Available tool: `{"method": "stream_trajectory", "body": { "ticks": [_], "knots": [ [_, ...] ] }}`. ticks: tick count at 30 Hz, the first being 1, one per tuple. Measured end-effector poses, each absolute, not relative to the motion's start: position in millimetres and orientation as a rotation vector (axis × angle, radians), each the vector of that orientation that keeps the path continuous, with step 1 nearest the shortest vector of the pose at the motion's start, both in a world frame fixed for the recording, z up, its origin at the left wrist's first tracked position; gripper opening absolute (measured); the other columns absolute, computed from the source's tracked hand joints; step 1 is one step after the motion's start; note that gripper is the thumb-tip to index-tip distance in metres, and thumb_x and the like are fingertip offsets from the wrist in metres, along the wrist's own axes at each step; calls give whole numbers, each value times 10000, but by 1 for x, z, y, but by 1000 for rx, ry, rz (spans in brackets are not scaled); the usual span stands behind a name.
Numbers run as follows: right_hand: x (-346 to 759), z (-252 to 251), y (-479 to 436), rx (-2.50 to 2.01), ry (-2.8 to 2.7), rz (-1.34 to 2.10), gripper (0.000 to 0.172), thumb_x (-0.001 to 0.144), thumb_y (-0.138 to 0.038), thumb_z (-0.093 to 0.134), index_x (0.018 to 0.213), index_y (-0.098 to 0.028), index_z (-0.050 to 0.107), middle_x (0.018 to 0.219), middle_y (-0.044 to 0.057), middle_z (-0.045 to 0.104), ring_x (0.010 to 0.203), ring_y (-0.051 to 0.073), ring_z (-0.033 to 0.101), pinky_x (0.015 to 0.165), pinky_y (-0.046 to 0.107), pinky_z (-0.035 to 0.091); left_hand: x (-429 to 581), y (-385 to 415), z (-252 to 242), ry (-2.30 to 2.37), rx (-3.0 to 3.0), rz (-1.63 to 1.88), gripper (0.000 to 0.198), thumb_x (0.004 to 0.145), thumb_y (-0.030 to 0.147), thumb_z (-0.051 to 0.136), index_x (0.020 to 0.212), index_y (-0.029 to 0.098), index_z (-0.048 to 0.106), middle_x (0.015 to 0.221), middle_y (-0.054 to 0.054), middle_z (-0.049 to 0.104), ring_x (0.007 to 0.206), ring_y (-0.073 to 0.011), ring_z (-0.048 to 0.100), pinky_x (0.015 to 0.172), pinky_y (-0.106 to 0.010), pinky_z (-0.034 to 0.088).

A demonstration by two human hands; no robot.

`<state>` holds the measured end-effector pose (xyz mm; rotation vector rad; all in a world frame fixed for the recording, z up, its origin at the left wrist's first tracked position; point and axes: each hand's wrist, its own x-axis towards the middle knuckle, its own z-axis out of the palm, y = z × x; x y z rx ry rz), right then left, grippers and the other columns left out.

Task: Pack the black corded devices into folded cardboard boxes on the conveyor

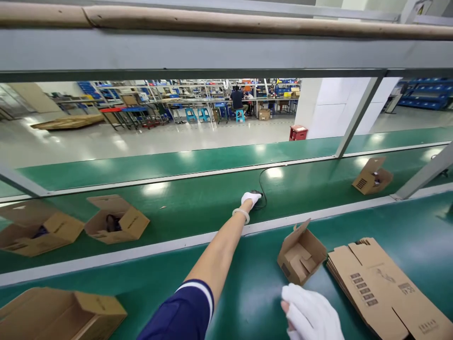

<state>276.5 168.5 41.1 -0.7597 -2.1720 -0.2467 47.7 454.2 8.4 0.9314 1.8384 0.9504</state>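
My left hand (pixel 250 199), in a white glove, reaches over the white rail to the far green belt. Its fingers are closed on a black device (pixel 257 193) whose thin black cable (pixel 261 177) loops behind and beside it. The glove hides most of this device. My right hand (pixel 309 314), also gloved in white, is above the near green surface with its fingers loosely bent, and I see nothing in it. Just beyond it stands an open cardboard box (pixel 302 255), flaps up. To its right lies a stack of flattened cardboard boxes (pixel 385 285).
Open boxes holding dark items (pixel 118 222) stand on the far belt (pixel 198 198), two at left and one box (pixel 372 177) at right. Another open box (pixel 60 314) is at near left. Metal posts (pixel 359 115) and an overhead beam (pixel 226 52) frame the line. A person (pixel 237 98) sits far back.
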Motion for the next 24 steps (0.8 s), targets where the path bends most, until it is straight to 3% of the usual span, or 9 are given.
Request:
{"method": "stream_trajectory", "body": {
  "ticks": [3, 6, 11, 13, 15, 18, 20, 24],
  "knots": [
    [252, 45, 173, -763, -2152, -149, 394, 742, -68, 471, 1108, -171, 573, 1008, 95, 704, 914, 229, 668, 704, 333, 570, 25, 424, 22, 1554, 706, 1112, 244, 895, 336, 564, 1009, 122, 593, 968, -54, 632, 830, -160, 622, 731, -341, 550],
    [229, 54, 183, -922, -2172, -21, 436, 787, -97, 452, 1213, -164, 514, 1192, 132, 625, 1067, 259, 609, 781, 387, 563, 1, 369, 41, 1243, 537, 1298, 177, 920, 272, 511, 939, 110, 580, 865, -44, 627, 771, -138, 628, 691, -306, 563],
    [170, 64, 211, -842, -2197, 174, 584, 774, -174, 562, 1336, -124, 411, 1408, 176, 427, 1342, 327, 322, 1033, 524, 389, -21, 255, 72, 914, 414, 1502, 174, 891, 226, 506, 920, 71, 578, 869, -101, 641, 714, -127, 643, 652, -241, 582],
    [145, 68, 213, -781, -2269, 463, 548, 740, -177, 592, 1275, -138, 481, 1295, 150, 542, 1256, 314, 438, 1015, 496, 401, -25, 220, 81, 868, 413, 1580, 230, 837, 283, 607, 937, 77, 583, 855, -87, 640, 666, -121, 634, 574, -204, 560],
    [129, 73, 203, -699, -2359, 936, 498, 752, -177, 576, 1247, -166, 516, 1049, 72, 668, 1003, 238, 605, 900, 402, 482, -32, 195, 86, 890, 523, 1714, 323, 768, 357, 702, 925, 99, 586, 830, -65, 634, 646, -124, 624, 533, -192, 530],
    [127, 90, 177, -606, -2333, 1593, 507, 798, -149, 493, 1301, -212, 479, 826, -23, 670, 611, 117, 592, 629, 256, 503, -53, 171, 87, 1100, 861, 1920, 483, 676, 472, 771, 960, 146, 556, 774, -31, 619, 622, -124, 601, 551, -207, 497],
    [136, 107, 165, -639, -2238, 1689, 451, 836, -152, 450, 1276, -231, 504, 863, -20, 655, 510, 76, 519, 518, 214, 456, -67, 157, 85, 1243, 1034, 1876, 662, 607, 593, 759, 1052, 170, 509, 739, -15, 602, 574, -120, 572, 536, -216, 468],
    [143, 133, 171, -684, -2088, 1340, 287, 900, -270, 448, 1137, -229, 606, 882, 18, 659, 500, 85, 488, 464, 222, 417, -71, 122, 79, 1169, 1277, 1408, 857, 492, 807, 629, 1046, 167, 493, 817, -49, 583, 611, -146, 538, 544, -259, 438]
  ]
}}
